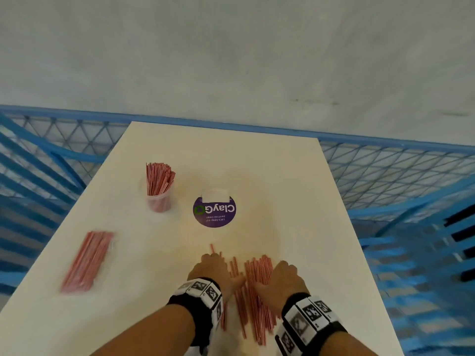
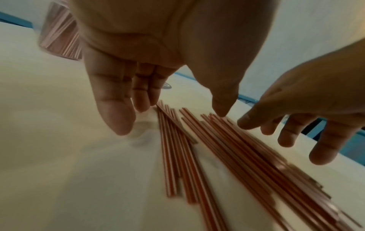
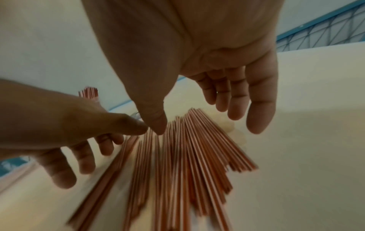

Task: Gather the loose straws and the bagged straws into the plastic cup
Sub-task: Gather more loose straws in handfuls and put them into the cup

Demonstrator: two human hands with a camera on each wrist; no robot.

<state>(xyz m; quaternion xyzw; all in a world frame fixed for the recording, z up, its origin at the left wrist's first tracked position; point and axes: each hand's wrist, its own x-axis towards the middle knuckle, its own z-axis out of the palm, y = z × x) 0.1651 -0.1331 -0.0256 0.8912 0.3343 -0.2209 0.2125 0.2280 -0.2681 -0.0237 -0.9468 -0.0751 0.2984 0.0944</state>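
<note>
At the table's (image 1: 282, 176) left edge the bagged straws (image 1: 86, 260) are seen, the plastic cup (image 1: 159, 199) behind them. The loose straws (image 1: 257, 286) are flanked by the left hand (image 1: 213, 271) and right hand (image 1: 285, 278), both spread open, nothing gripped.

I see a cream counter (image 1: 270, 176) with a clear plastic cup (image 1: 159, 199) of red straws standing upright at far left; a purple round sticker (image 1: 214, 213) near centre; bagged straws (image 1: 86, 260) lying flat at left edge, blurred; loose straws (image 1: 257, 286) spread at near edge, roughly parallel.
</note>
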